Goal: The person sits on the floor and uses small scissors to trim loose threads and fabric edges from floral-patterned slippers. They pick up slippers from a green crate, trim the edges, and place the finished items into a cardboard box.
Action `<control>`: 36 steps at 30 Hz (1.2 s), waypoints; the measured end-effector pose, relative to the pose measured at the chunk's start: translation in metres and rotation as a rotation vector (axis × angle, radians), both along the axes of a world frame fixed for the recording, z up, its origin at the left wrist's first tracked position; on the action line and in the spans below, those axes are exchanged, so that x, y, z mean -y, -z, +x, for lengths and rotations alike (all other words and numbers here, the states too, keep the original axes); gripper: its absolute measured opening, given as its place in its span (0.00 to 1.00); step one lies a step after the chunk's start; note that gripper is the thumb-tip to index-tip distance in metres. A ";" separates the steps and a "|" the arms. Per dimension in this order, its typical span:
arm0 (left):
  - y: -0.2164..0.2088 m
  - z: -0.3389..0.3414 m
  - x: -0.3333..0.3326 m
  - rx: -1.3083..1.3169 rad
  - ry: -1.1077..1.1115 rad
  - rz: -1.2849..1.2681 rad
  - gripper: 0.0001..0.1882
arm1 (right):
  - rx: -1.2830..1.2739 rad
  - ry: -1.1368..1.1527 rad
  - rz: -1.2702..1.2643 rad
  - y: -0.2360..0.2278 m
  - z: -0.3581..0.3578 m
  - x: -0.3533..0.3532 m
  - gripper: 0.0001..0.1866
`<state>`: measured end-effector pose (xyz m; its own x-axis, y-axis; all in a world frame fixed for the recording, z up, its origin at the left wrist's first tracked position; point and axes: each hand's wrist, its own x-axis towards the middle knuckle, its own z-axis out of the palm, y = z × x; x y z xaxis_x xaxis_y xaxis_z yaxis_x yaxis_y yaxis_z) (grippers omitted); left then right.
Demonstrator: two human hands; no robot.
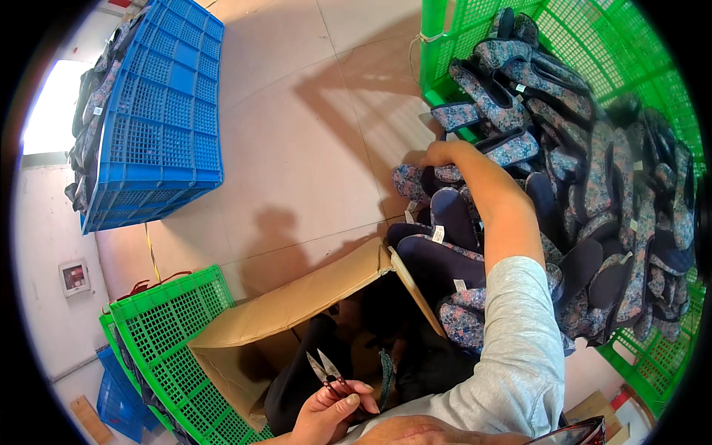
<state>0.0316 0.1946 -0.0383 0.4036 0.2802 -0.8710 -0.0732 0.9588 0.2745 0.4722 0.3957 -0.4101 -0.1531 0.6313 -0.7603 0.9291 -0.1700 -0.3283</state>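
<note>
My left hand (337, 411) is closed round the dark red handles of small scissors (325, 367), whose blades stand apart and point up and left. Far out to the right, my right hand (443, 153) is on the left edge of a big heap of floral slippers (578, 126). Its fingers curl down at a floral slipper (409, 180), and their tips are partly hidden. The slippers have blue and pink flowered uppers, dark soles and small white tags. My right forearm crosses over the heap.
An opened cardboard box (289, 304) stands in front of me, its inside dark. The heap lies in and over a large green crate (623, 44). A filled blue crate (163, 111) is at the far left, and a green crate (170, 319) stands beside the box.
</note>
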 end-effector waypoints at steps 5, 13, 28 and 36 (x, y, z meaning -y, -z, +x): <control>0.000 0.003 -0.002 -0.024 0.026 -0.003 0.09 | -0.155 -0.006 -0.089 0.035 0.010 -0.002 0.37; 0.000 0.008 -0.002 0.002 0.009 0.002 0.09 | -0.331 0.041 -0.316 0.009 -0.021 -0.002 0.40; -0.011 0.007 0.007 0.086 0.031 0.025 0.09 | -0.012 -0.104 -0.046 -0.033 0.002 0.042 0.42; -0.009 0.003 0.027 0.148 -0.020 0.149 0.09 | 0.097 0.217 0.406 -0.196 0.014 0.136 0.43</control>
<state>0.0342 0.1678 -0.0289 0.5168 0.4108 -0.7511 -0.1415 0.9063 0.3983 0.4858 0.2599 -0.2141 0.0743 0.8900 -0.4498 0.9160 -0.2393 -0.3222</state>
